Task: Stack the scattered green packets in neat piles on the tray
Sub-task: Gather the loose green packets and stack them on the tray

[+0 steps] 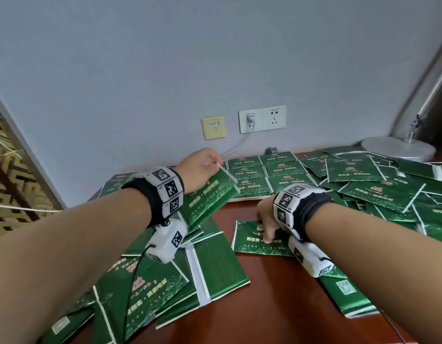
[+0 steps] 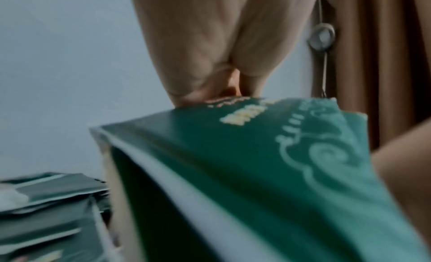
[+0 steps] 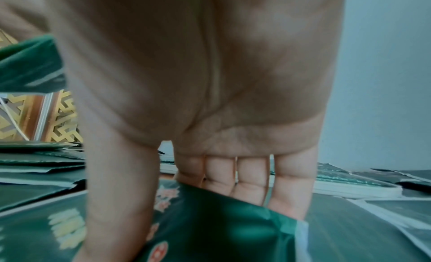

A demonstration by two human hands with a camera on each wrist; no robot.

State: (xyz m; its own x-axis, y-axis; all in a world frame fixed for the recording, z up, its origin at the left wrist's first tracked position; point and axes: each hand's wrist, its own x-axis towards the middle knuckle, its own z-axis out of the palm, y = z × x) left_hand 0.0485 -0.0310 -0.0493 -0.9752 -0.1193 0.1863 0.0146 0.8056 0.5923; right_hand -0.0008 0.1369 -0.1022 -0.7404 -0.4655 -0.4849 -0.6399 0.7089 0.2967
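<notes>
My left hand (image 1: 216, 161) pinches the top edge of a green packet (image 1: 210, 194) and holds it tilted in the air above the left heap; the left wrist view shows the fingers (image 2: 233, 88) gripping this packet (image 2: 256, 164). Lower down, my right hand (image 1: 265, 234) is on a single packet (image 1: 249, 244) lying on the table. In the right wrist view the thumb (image 3: 116, 201) presses on top of that packet (image 3: 221, 229) while the fingers (image 3: 251, 183) curl under its raised edge. Neat piles (image 1: 264, 175) sit on the pale tray (image 1: 247, 198) by the wall.
Loose green packets lie heaped at the left (image 1: 153, 289) and the right (image 1: 388, 194). Bare brown tabletop (image 1: 277, 294) shows between them. A lamp base (image 1: 398, 147) stands at the back right. Wall sockets (image 1: 262, 119) with a white cable are behind the tray.
</notes>
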